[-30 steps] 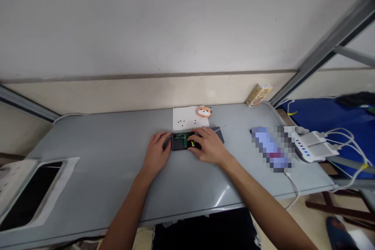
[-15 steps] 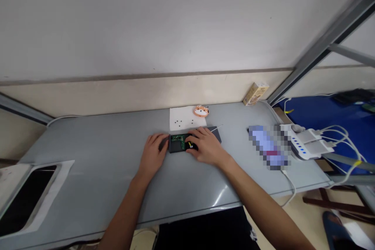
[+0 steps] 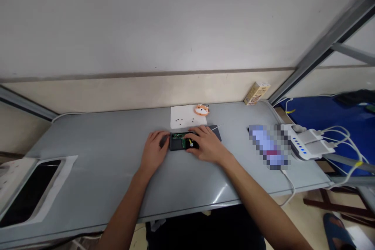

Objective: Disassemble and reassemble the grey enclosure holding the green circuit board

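An opened black electronic device (image 3: 176,145) with a green circuit board (image 3: 184,141) lies on the grey table in front of me. My left hand (image 3: 154,151) grips its left end, fingers bent and thumb against the edge. What the dark patch between that thumb and forefinger is, I cannot make out. Across the right part of the device, my right hand (image 3: 206,144) has its thumb and fingers closed around a black section with a yellow mark (image 3: 191,143). Partly hidden behind the right hand are a dark flat piece (image 3: 217,134) and a thin metal rod (image 3: 217,127).
Behind the device, a white paper (image 3: 183,115) bears several tiny dark pieces and an orange-and-white animal-faced case (image 3: 202,110). A small carton (image 3: 256,93), a blurred-out phone (image 3: 268,148) and a power strip (image 3: 301,146) stand rightward. A black-screened tablet (image 3: 31,191) lies left.
The view has shifted slightly, showing more of the tablet at the left. Both hands keep the same hold on the device.
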The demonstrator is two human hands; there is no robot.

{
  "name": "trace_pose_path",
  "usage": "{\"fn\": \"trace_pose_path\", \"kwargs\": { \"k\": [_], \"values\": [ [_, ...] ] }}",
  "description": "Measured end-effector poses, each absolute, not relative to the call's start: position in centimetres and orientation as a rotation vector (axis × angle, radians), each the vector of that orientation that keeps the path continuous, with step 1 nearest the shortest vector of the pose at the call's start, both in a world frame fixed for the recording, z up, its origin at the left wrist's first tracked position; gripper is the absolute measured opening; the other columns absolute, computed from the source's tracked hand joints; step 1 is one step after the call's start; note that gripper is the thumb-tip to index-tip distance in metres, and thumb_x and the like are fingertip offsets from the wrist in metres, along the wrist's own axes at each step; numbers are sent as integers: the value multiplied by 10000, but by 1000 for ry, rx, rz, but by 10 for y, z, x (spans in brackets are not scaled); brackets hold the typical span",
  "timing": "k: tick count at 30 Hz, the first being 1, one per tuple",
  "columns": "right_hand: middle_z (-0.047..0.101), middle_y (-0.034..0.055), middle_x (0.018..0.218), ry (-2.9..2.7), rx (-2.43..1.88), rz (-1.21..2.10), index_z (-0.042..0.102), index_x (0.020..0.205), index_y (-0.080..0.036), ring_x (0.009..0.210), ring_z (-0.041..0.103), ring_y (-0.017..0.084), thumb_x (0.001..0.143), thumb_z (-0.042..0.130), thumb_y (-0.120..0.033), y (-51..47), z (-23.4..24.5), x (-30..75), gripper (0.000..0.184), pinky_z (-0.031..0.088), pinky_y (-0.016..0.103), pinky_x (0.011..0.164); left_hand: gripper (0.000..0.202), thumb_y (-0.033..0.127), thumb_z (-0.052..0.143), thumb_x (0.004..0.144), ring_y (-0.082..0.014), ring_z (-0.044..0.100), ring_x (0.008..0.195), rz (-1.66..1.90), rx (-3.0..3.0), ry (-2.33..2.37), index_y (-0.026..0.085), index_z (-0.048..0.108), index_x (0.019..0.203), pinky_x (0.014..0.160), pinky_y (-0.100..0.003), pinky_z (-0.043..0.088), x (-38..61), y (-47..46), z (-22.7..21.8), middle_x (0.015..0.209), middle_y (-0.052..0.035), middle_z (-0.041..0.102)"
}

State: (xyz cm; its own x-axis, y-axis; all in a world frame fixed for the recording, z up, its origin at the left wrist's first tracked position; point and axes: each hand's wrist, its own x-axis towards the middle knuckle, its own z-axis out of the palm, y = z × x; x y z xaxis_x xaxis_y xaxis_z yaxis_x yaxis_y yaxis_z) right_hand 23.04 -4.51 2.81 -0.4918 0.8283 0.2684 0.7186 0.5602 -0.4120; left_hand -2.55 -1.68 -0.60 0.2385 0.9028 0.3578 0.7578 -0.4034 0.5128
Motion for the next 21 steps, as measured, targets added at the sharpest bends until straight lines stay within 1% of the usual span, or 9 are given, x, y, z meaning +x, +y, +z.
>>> {"fn": "trace_pose_path", "kwargs": {
  "k": [3,6,7,9,11,12,15,19,21],
  "values": [
    [600,101,1395,-2310,-1265,368,578,1385,-276,1197,513,288,911,691,-497,-45,33,236,535,424,467,1047,206,290,506,1002,-270,604,1103,1011,2227,1614,226,662,1119,1015,-454,495,-20,-22,1,1117,-81,684],
    [618,108,1362,-2237,-1336,363,581,1388,-272,1172,524,296,919,665,-532,-43,34,244,543,421,479,1033,248,312,529,1005,-262,587,1191,1042,2311,1528,229,637,1213,1087,-450,456,-10,-27,12,1230,-89,662],
    [625,110,1346,-2211,-1367,355,584,1387,-268,1165,527,300,927,651,-533,-42,33,247,536,419,483,1030,293,329,553,999,-264,577,1228,975,2375,1459,236,615,1270,1108,-452,440,-6,-28,15,1287,-90,648],
    [642,115,1306,-2162,-1433,336,601,1370,-256,1154,530,307,942,627,-522,-39,31,253,504,419,486,1021,449,382,620,970,-281,541,1311,776,2495,1320,260,545,1396,1143,-470,403,3,-28,21,1404,-89,604],
    [666,113,1254,-2134,-1485,326,630,1329,-248,1137,533,309,950,616,-494,-36,28,259,451,422,482,1009,600,439,678,933,-300,505,1366,607,2562,1211,280,479,1476,1174,-490,364,11,-25,24,1465,-86,570],
    [677,109,1229,-2128,-1502,327,644,1305,-248,1126,535,307,950,617,-477,-34,27,261,423,425,479,1003,645,456,695,920,-303,498,1378,557,2577,1172,286,460,1496,1187,-494,348,14,-23,25,1475,-82,566],
    [697,96,1178,-2112,-1526,333,666,1260,-251,1106,537,297,946,624,-438,-32,26,265,369,428,468,997,652,446,710,913,-288,527,1353,517,2578,1125,299,462,1497,1210,-493,320,20,-17,22,1453,-61,593],
    [702,83,1171,-2096,-1526,324,674,1230,-257,1104,533,293,934,635,-420,-31,25,265,341,427,457,991,578,421,733,901,-283,577,1291,564,2546,1140,303,527,1429,1179,-494,352,20,-12,12,1385,-50,646],
    [702,80,1171,-2093,-1523,317,675,1221,-261,1100,532,294,931,635,-412,-31,24,264,329,426,453,984,579,420,753,888,-280,586,1280,606,2536,1146,296,537,1411,1167,-489,363,19,-11,6,1366,-49,660]
  ]
}}
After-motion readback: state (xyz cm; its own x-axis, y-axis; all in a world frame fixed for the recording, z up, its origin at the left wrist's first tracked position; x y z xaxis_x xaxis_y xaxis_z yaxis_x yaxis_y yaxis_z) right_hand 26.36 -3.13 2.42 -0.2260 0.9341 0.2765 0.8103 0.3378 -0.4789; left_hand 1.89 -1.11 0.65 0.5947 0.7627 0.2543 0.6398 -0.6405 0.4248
